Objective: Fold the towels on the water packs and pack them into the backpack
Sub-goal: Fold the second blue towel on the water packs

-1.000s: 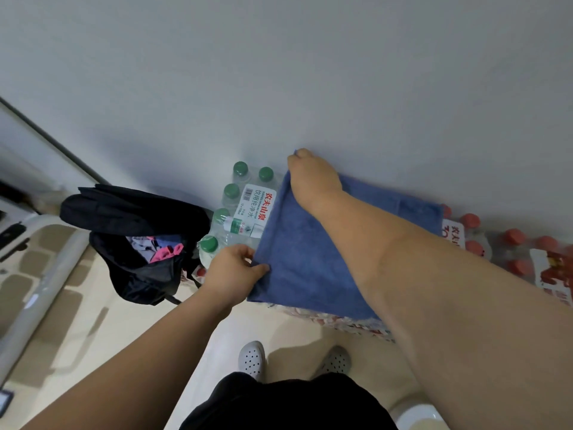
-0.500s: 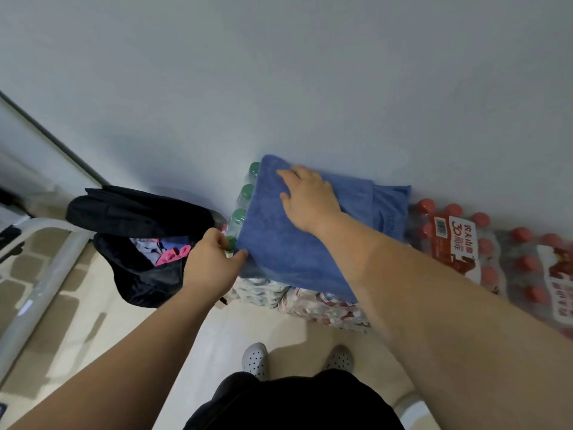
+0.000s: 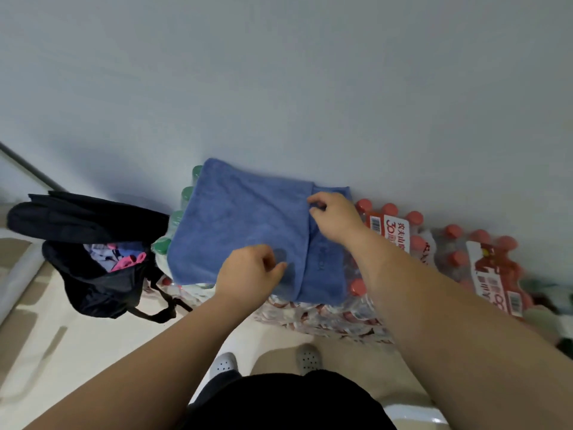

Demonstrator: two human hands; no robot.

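A blue towel [image 3: 242, 225] lies folded over on the water packs, its upper layer ending at a seam on the right with a narrow strip of the lower layer beyond. My right hand [image 3: 336, 220] is at that seam near the wall, fingertips pinching the upper layer's edge. My left hand [image 3: 251, 273] hovers over the towel's near part with loosely curled fingers and casts a shadow on the cloth; it holds nothing. The black backpack [image 3: 93, 274] stands open on the floor to the left, with pink and pale cloth [image 3: 124, 259] inside.
Green-capped bottles [image 3: 186, 193] show at the towel's left edge. Red-capped water packs [image 3: 403, 234] run along the wall to the right. The grey wall rises right behind the packs. My shoes [image 3: 223, 364] stand on the pale floor in front.
My left hand let go of the towel's left edge and came to its near middle. My right hand slid right from the towel's centre to the fold's edge. The view shifted right.
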